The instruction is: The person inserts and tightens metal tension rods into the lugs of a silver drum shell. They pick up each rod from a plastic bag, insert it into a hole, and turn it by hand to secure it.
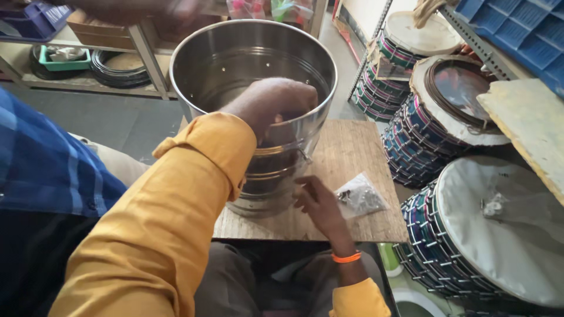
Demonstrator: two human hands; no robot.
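Observation:
A shiny steel drum shell (218, 70) stands upright on a small wooden board (346, 152). My left hand (276, 105), in a yellow sleeve, reaches over the rim and is curled inside against the near wall; what it holds, if anything, is hidden. My right hand (317, 202), with an orange band at the wrist, rests by the shell's lower outer wall, fingers bent near a metal fitting (304, 155) on the side. A clear plastic bag of small metal hardware (359, 196) lies on the board just right of that hand.
Several finished drums with blue and purple lacing (435, 135) are stacked at the right. A person in a blue checked shirt (41, 158) sits at the left. Shelves with coiled hoops (120, 67) and a green tray stand behind. A blue crate (523, 29) sits top right.

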